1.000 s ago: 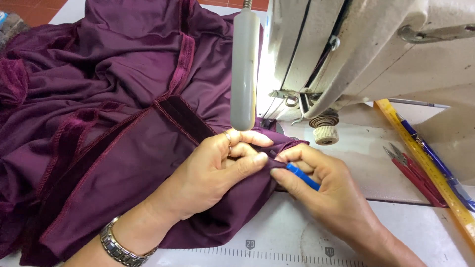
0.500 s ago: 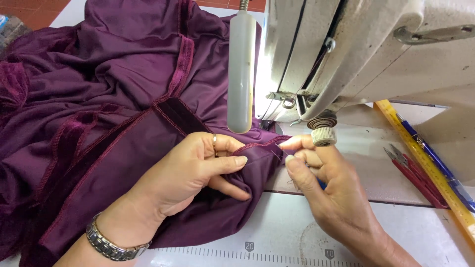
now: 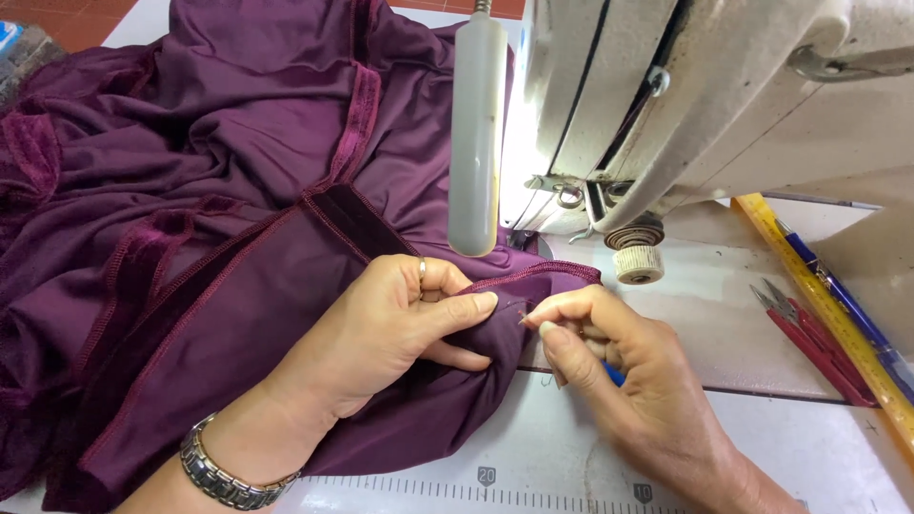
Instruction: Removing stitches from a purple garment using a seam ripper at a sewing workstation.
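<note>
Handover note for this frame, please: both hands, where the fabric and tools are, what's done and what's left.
Left hand: grip pinches the folded edge of the purple fabric, thumb on top, holding it on the table.
Right hand: fingertips meet the same edge by the left thumb, seemingly plucking a thread; a blue tool is tucked in the palm, mostly hidden.
Fabric is bunched left of the sewing machine, its corner near the presser foot, not under the needle.
Red snips and ruler lie right, untouched.
Done: a stitched seam shows along the edge.
Left: edge still in hand, not fed.

bright, even | glare beside lamp (image 3: 475, 133) | sharp focus | soft shadows
</note>
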